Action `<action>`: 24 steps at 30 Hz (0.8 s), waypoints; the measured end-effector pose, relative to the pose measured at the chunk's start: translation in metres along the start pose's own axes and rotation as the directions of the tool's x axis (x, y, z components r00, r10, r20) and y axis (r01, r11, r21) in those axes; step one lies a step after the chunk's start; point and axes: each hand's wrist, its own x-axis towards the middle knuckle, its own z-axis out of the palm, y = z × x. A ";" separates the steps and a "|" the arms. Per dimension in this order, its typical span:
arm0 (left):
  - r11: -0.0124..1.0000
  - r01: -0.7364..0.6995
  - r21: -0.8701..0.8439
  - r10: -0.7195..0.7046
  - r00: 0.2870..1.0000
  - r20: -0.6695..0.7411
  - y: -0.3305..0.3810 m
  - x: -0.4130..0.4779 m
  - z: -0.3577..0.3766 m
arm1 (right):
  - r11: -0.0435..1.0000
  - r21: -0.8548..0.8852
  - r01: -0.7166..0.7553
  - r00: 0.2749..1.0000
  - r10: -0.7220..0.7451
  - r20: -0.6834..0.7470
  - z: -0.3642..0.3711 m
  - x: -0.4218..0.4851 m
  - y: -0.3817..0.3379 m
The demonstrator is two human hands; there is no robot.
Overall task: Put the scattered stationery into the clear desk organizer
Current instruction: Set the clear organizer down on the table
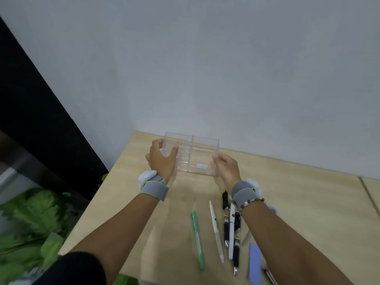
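The clear desk organizer point(202, 150), with inner dividers and nothing in it, sits near the table's far left corner by the wall. My left hand point(161, 159) grips its left wall, thumb inside. My right hand point(226, 168) holds its right front corner. Nearer to me on the table lie a green pen point(197, 237), a white pen point(216, 229), several black and white pens point(231, 231) in a bunch, and a lilac eraser-like block point(255, 264). My right forearm covers part of the stationery.
The light wooden table point(131, 202) ends at its left edge, with green plant leaves point(30, 219) below it. A pale wall point(205, 68) stands right behind the organizer. A seam to a second tabletop point(369, 192) runs at the far right.
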 end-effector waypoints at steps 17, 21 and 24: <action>0.990 -0.102 -0.095 0.131 0.909 0.396 0.018 -0.084 0.079 | 1.000 -0.007 0.006 0.979 -0.008 -0.206 -0.133 -0.010 0.040; 0.992 -0.081 -0.099 0.115 0.902 0.415 0.017 -0.097 0.088 | 1.000 -0.004 -0.002 0.977 0.002 -0.213 -0.148 -0.007 0.047; 0.995 -0.062 -0.084 0.092 0.900 0.426 0.016 -0.100 0.092 | 1.000 -0.001 -0.013 0.979 0.012 -0.204 -0.153 -0.006 0.051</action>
